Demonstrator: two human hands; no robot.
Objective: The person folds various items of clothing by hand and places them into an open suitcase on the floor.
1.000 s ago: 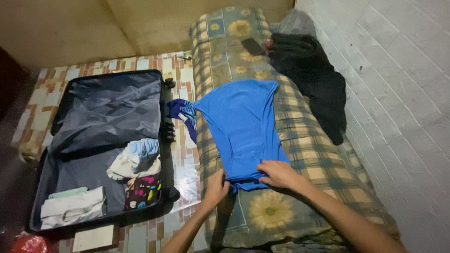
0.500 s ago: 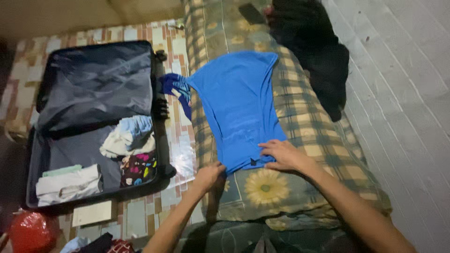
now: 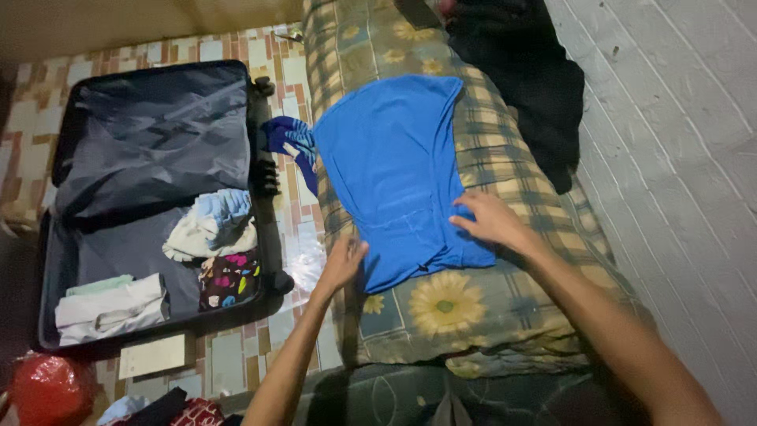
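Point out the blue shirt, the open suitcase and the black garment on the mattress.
blue shirt [image 3: 394,158], head view, middle of the cloth.
open suitcase [image 3: 264,170], head view, right-hand rim.
black garment [image 3: 524,79], head view, middle of the heap.

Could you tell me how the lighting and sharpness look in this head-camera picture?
Head view: dim, warm indoor light; the blue shirt and both hands, left and right, are slightly soft; the dark clothes lose detail; corners fall into shadow.

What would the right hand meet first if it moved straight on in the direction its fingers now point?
The right hand lies on the blue garment, fingers pointing toward the left edge of the mattress. Going straight on, it would probably slide across more of the blue fabric first, then perhaps reach the left hand at the near left edge.
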